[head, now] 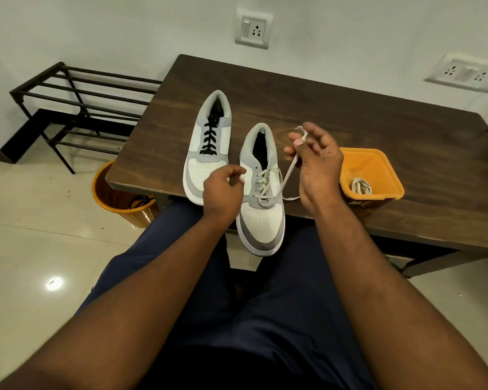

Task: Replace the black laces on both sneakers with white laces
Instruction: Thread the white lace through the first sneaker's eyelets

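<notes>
Your two bare arms reach out over your dark blue trousers (265,319) toward the brown table (350,122). Your right hand (314,161) is lifted up, and its finger and thumb pinch one end of the white lace (289,170), with the other fingers spread loose. That lace runs down and to the left from your right hand into the near shoe (262,192), which is already threaded with white and hangs a little over the table edge. Your left hand (223,190) is just left of that shoe, fingers curled in; you seem to hold nothing, but I cannot tell for sure. Past your left hand lies the other shoe (207,144), flat on the table, with its black lace (209,139) in place. Just to the right of your right hand sits an orange tub (378,164) with another white lace (361,185) coiled inside. Down on the floor, left of your left hand, stands an orange bin (110,198) with something dark in it. Farther left is a black rack (76,102).
</notes>
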Action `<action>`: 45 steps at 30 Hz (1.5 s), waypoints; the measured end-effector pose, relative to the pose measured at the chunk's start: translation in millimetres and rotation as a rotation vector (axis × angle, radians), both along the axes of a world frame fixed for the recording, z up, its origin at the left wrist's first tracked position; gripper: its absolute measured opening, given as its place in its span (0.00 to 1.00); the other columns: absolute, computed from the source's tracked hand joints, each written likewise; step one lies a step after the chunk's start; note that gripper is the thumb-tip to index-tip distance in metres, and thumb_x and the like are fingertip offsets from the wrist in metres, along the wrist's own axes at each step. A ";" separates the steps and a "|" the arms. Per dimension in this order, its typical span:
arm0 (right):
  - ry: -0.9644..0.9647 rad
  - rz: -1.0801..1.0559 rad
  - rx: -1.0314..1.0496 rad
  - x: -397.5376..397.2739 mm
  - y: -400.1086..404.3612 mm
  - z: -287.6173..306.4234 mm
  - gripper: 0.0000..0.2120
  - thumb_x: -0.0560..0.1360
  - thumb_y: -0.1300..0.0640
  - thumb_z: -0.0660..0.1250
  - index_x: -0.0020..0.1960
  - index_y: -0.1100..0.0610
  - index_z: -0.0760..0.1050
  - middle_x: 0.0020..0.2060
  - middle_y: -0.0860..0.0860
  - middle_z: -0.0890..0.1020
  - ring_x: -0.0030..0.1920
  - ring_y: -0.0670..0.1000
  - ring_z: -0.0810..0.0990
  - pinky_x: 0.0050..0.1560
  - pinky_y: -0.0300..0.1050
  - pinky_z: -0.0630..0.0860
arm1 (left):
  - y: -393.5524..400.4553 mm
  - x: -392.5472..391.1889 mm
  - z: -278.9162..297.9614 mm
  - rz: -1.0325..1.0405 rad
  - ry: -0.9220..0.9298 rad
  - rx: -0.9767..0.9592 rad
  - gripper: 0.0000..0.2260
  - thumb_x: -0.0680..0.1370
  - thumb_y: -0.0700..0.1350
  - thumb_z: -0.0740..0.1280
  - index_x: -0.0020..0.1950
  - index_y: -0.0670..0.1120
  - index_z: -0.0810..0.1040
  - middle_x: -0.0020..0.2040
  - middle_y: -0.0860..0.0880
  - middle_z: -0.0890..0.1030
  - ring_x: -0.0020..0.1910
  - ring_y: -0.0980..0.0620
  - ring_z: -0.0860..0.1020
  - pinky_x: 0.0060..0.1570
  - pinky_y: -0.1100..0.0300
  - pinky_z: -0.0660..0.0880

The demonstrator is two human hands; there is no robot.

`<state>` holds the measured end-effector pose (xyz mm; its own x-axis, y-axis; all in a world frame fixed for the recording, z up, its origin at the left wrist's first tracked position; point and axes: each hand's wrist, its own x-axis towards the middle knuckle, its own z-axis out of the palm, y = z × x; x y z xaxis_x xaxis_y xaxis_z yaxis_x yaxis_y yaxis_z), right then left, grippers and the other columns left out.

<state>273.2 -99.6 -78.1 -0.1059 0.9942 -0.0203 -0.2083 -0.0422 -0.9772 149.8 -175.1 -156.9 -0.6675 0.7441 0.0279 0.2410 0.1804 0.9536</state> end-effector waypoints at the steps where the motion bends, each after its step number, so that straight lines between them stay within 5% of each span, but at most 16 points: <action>1: -0.068 0.023 0.000 -1.7 2.8 -0.6 0.11 0.76 0.68 0.67 0.55 0.58 0.79 0.45 0.53 0.85 0.35 0.45 0.80 0.37 0.39 0.77 | 7.6 -3.5 3.1 -0.035 0.056 -0.002 0.14 0.77 0.34 0.65 0.58 0.47 0.81 0.54 0.50 0.81 0.52 0.55 0.78 0.58 0.59 0.75; 5: -0.214 0.016 0.011 -5.5 7.8 -8.0 0.04 0.72 0.63 0.73 0.43 0.58 0.78 0.34 0.48 0.80 0.29 0.39 0.75 0.32 0.33 0.73 | 32.2 -14.6 10.9 -0.256 0.287 -0.078 0.25 0.78 0.30 0.60 0.70 0.51 0.74 0.56 0.52 0.69 0.54 0.57 0.73 0.56 0.71 0.67; 9: -0.284 0.114 -0.006 -4.3 11.0 -22.7 0.08 0.73 0.65 0.72 0.47 0.55 0.76 0.38 0.53 0.83 0.34 0.46 0.80 0.32 0.36 0.75 | 41.3 -23.0 9.4 -0.290 0.336 -0.120 0.18 0.78 0.34 0.66 0.64 0.50 0.79 0.52 0.53 0.70 0.50 0.55 0.74 0.55 0.64 0.72; 12: -0.380 0.188 -0.033 -4.6 12.4 -33.6 0.11 0.76 0.65 0.66 0.53 0.53 0.81 0.41 0.54 0.85 0.32 0.47 0.75 0.33 0.41 0.75 | 39.9 -26.3 3.3 -0.285 0.320 -0.076 0.16 0.76 0.37 0.71 0.62 0.50 0.80 0.49 0.51 0.74 0.46 0.54 0.76 0.54 0.58 0.77; 17: -0.433 0.195 -0.017 -9.3 12.8 -43.4 0.06 0.72 0.66 0.71 0.44 0.56 0.82 0.38 0.53 0.84 0.36 0.50 0.81 0.39 0.47 0.80 | 36.9 -25.8 -1.6 -0.268 0.263 -0.035 0.15 0.74 0.37 0.73 0.58 0.49 0.81 0.46 0.47 0.79 0.44 0.52 0.79 0.51 0.54 0.79; 23: -0.550 0.183 0.112 -15.5 17.4 -49.5 0.04 0.72 0.65 0.70 0.42 0.57 0.78 0.33 0.54 0.82 0.30 0.51 0.80 0.35 0.50 0.79 | 33.9 -30.6 -1.1 -0.294 0.171 -0.011 0.11 0.73 0.35 0.72 0.50 0.49 0.79 0.38 0.50 0.76 0.37 0.55 0.76 0.47 0.55 0.79; 27: -0.728 0.235 0.319 -15.6 24.1 -51.1 0.06 0.71 0.63 0.71 0.40 0.52 0.78 0.36 0.48 0.82 0.37 0.49 0.82 0.39 0.47 0.80 | 33.1 -31.2 -1.4 -0.299 0.179 -0.008 0.10 0.73 0.36 0.72 0.50 0.48 0.78 0.40 0.45 0.79 0.39 0.48 0.79 0.46 0.54 0.80; 32: -1.066 0.442 0.591 -20.1 34.5 -37.4 0.12 0.75 0.63 0.65 0.54 0.54 0.83 0.50 0.48 0.85 0.50 0.46 0.81 0.53 0.42 0.76 | 28.9 -33.4 -0.9 -0.327 0.138 0.023 0.09 0.73 0.36 0.73 0.51 0.44 0.78 0.41 0.45 0.80 0.39 0.53 0.79 0.46 0.58 0.80; 36: -1.258 0.566 0.662 -25.4 45.5 -33.5 0.11 0.75 0.61 0.65 0.52 0.53 0.83 0.48 0.47 0.84 0.48 0.46 0.79 0.47 0.41 0.72 | 24.8 -34.3 -3.1 -0.326 0.132 0.038 0.10 0.73 0.37 0.74 0.50 0.43 0.77 0.42 0.47 0.82 0.41 0.54 0.81 0.47 0.61 0.80; 41: -1.284 0.546 0.670 -27.0 44.8 -39.7 0.09 0.76 0.59 0.65 0.50 0.52 0.83 0.47 0.47 0.83 0.48 0.48 0.80 0.46 0.44 0.75 | 25.3 -31.9 -4.5 -0.305 0.155 0.034 0.08 0.74 0.39 0.74 0.48 0.43 0.76 0.41 0.49 0.82 0.43 0.53 0.81 0.47 0.58 0.80; 45: -1.197 0.501 0.617 -27.8 42.1 -48.5 0.08 0.77 0.59 0.65 0.50 0.53 0.83 0.47 0.48 0.81 0.47 0.48 0.79 0.48 0.45 0.75 | 25.5 -31.7 -7.0 -0.294 0.161 0.041 0.08 0.74 0.40 0.74 0.48 0.43 0.76 0.40 0.53 0.81 0.40 0.61 0.80 0.46 0.63 0.79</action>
<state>245.5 -57.5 -126.6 -0.6687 0.7405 0.0666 0.6467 0.6235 -0.4394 118.1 -149.6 -163.9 -0.4087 0.9003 0.1497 0.4256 0.0429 0.9039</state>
